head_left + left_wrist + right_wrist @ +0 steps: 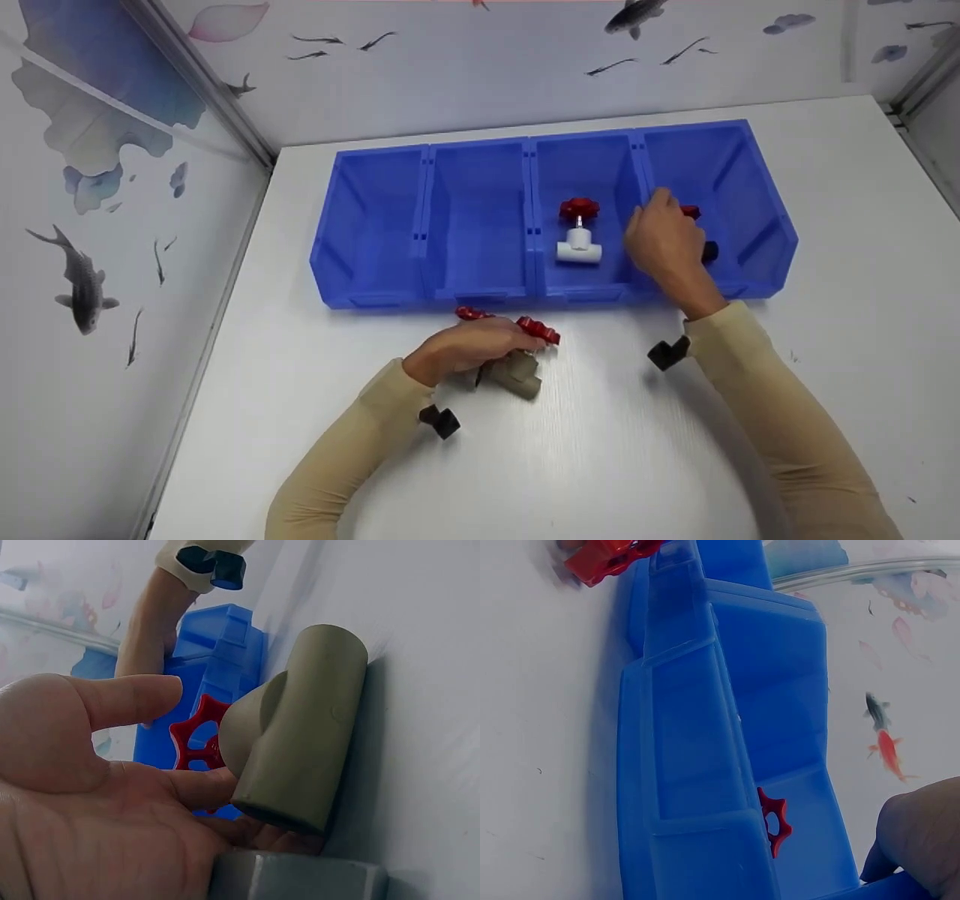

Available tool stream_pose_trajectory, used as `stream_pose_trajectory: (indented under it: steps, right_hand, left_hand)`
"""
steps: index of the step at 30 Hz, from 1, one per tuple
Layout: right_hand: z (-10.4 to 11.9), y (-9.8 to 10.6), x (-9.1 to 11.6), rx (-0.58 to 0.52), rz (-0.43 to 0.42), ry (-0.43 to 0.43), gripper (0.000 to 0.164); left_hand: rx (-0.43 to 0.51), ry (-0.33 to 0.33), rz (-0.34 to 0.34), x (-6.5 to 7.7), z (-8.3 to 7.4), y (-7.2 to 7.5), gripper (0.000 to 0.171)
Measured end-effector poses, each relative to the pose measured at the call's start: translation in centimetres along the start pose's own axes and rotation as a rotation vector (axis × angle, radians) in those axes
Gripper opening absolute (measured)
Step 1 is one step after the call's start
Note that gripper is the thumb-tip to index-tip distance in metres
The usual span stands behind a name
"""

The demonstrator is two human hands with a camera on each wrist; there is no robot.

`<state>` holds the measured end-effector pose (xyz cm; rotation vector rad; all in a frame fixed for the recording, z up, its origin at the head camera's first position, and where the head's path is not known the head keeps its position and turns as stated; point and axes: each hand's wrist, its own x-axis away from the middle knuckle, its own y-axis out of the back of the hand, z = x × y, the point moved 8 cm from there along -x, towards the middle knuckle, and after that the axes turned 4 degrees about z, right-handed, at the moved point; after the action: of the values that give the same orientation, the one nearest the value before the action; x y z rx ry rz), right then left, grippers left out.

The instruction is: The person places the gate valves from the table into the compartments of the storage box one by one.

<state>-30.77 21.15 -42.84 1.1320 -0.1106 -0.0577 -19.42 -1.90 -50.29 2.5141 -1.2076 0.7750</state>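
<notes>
My left hand [480, 345] is low over the table at two valves with red handwheels. Its thumb stands apart, and its fingers reach behind an olive-grey tee-shaped valve [304, 727], right at its neck. A second red handwheel [472, 313] shows beyond the hand; a grey angular piece [296, 877] lies close under the palm. My right hand [667, 236] reaches into the rightmost bin beside its divider, fingers bent down over a valve with a red handwheel [691, 212] and a black end [710, 251]. The hand hides most of that valve and its own fingertips.
A row of blue bins [480, 296] stands along the back of the white table [600, 450]. A white valve with a red handwheel [579, 244] sits in the third bin from the left. Dividers and raised rims separate the bins; printed wall panels [480, 82] stand behind and at the left.
</notes>
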Motion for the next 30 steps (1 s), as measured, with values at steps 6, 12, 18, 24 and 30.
stream_pose_trajectory:
  steps: [6,12,18,24,30]
  right_hand:
    - [0.10,0.02,0.09,-0.007,-0.008,0.010,0.044]
    - [0.02,0.10,0.06,-0.004,-0.001,0.004,0.044]
    - [-0.01,0.09,0.09,-0.007,-0.016,0.004,0.044]
    - [-0.01,0.12,0.05,0.000,-0.041,0.008,0.043]
    - [0.00,0.02,0.00,-0.001,-0.018,0.002,0.044]
  left_hand:
    - [-0.040,0.029,-0.042,-0.09,0.14,0.11,0.032]
    - [-0.007,0.017,-0.042,0.00,0.09,0.15,0.026]
    - [-0.037,0.034,-0.090,0.31,0.35,0.64,0.013]
    - [-0.061,0.005,-0.076,0.53,0.18,0.57,0.040]
    - [-0.080,0.013,-0.092,0.70,0.33,0.74,0.062]
